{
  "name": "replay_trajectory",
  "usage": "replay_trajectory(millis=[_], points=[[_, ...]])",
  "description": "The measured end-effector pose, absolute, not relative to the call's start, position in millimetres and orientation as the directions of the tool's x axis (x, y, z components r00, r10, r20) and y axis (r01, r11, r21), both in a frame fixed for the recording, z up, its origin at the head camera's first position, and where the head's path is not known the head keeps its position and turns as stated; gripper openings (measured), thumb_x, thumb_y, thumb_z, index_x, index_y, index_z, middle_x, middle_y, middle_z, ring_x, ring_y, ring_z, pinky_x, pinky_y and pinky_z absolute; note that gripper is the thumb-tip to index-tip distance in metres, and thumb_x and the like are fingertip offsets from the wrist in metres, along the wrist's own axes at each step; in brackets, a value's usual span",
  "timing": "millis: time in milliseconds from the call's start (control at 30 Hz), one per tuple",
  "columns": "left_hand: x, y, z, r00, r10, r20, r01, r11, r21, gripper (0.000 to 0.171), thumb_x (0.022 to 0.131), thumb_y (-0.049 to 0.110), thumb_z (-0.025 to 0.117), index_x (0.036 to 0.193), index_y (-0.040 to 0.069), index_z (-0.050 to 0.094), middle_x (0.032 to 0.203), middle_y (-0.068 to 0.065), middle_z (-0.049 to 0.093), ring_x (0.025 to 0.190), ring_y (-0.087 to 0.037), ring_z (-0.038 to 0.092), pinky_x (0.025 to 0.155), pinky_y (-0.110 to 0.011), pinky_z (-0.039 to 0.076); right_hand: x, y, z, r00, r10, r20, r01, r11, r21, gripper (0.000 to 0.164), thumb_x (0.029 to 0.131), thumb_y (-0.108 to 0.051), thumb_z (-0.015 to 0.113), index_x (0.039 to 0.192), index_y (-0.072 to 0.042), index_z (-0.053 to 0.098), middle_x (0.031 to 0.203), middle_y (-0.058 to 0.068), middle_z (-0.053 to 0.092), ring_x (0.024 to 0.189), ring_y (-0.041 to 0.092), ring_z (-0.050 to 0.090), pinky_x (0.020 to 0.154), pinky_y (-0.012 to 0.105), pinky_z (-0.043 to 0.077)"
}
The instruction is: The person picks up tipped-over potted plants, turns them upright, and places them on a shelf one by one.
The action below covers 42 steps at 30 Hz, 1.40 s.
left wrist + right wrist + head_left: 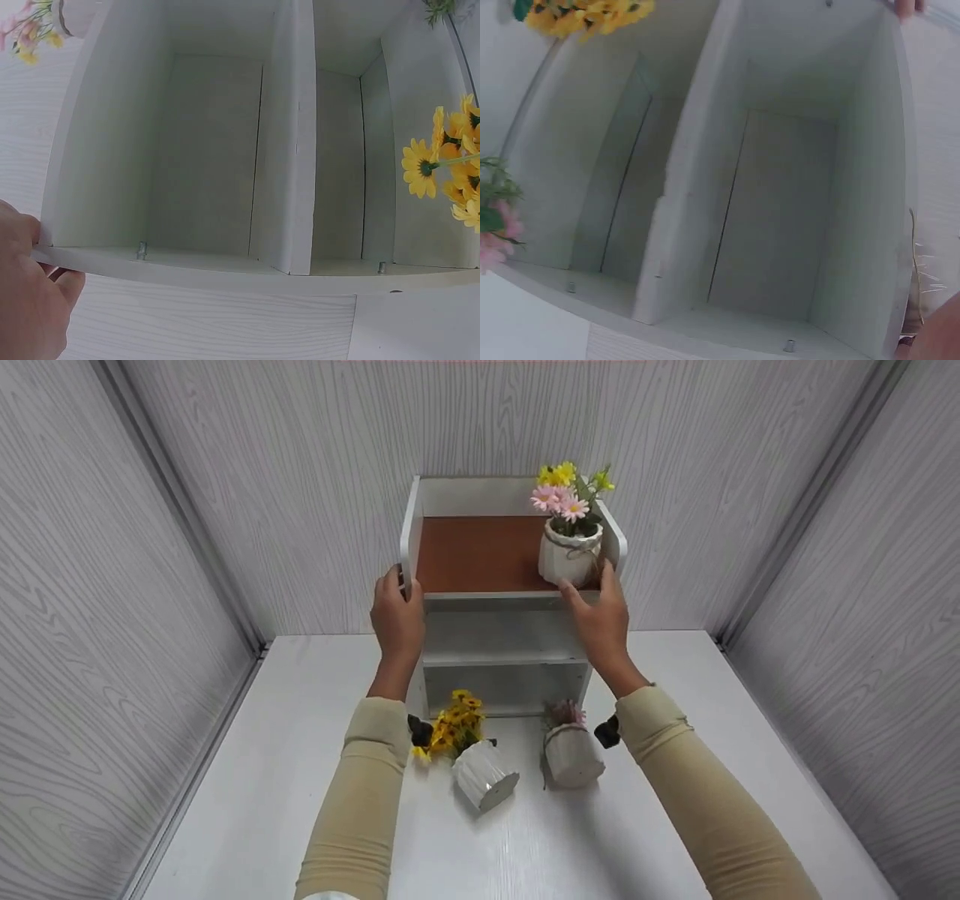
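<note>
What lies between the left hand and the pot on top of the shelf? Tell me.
In the head view: a white side panel at the left hand, then bare brown board up to the pot.

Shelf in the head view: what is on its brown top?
One white pot of pink and yellow flowers is on the brown top, near the right side, with the right hand at its base. What lies beneath and directly behind the pot is covered.

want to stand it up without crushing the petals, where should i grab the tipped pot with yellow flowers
Probably round the body of the white pot, from above and the near side: it lies tipped, its flat base nearest, its yellow flowers pointing away toward the shelf.
</note>
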State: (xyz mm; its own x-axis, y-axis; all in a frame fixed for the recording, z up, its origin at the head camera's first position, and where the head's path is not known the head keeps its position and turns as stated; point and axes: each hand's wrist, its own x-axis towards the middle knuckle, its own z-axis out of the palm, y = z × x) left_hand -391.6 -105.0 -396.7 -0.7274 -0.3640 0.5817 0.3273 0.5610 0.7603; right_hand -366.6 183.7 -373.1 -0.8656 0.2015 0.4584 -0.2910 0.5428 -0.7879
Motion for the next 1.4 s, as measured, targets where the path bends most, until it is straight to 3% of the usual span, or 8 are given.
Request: replay_trajectory(millis=[333,833,1167,1400], points=[[-389,-109,-396,-0.743,-0.358,0.565,0.32,0.552,0.77,0.04,0.104,0.021,0.056,0.141,0.003,0.054,0.125,-0.015,0.062,0.117,-0.027,0.065,0.094,-0.039,0.056,-327,188,-420,-0.867,0.141,0.479,-0.329,0.559,-0.761,0.088,0.095,-0.057,0.061,0.16,-0.009,0.025,0.162,0.012,0.032,0.15,0.027,0.031,0.119,0.05,0.03],[-388,-109,-396,-0.734,-0.374,0.568,0.32,0.547,0.774,0.039,0.104,0.021,0.055,0.139,0.002,0.055,0.125,-0.016,0.063,0.116,-0.027,0.067,0.094,-0.041,0.057,-283,195,-477,-0.953,0.12,0.28,-0.171,0.55,-0.818,0.096,0.093,-0.062,0.06,0.16,-0.007,0.02,0.166,0.014,0.024,0.154,0.031,0.021,0.122,0.051,0.025],[-388,-103,-397,-0.734,-0.358,0.578,0.327,0.56,0.762,0.04,0.104,0.02,0.056,0.139,0.002,0.054,0.125,-0.016,0.062,0.117,-0.027,0.065,0.094,-0.039,0.056,-255,195,-537,-0.977,0.132,0.169,-0.065,0.569,-0.82,0.096,0.093,-0.054,0.066,0.157,0.003,0.023,0.162,0.023,0.028,0.151,0.038,0.026,0.121,0.054,0.026],[-389,-103,-397,-0.738,-0.35,0.577,0.327,0.562,0.759,0.042,0.104,0.022,0.055,0.141,0.002,0.052,0.126,-0.015,0.061,0.12,-0.026,0.063,0.096,-0.038,0.055,-251,203,-559,-0.982,0.166,0.088,0.028,0.594,-0.804,0.097,0.092,-0.052,0.068,0.156,0.006,0.024,0.161,0.026,0.029,0.151,0.041,0.026,0.121,0.055,0.024]])
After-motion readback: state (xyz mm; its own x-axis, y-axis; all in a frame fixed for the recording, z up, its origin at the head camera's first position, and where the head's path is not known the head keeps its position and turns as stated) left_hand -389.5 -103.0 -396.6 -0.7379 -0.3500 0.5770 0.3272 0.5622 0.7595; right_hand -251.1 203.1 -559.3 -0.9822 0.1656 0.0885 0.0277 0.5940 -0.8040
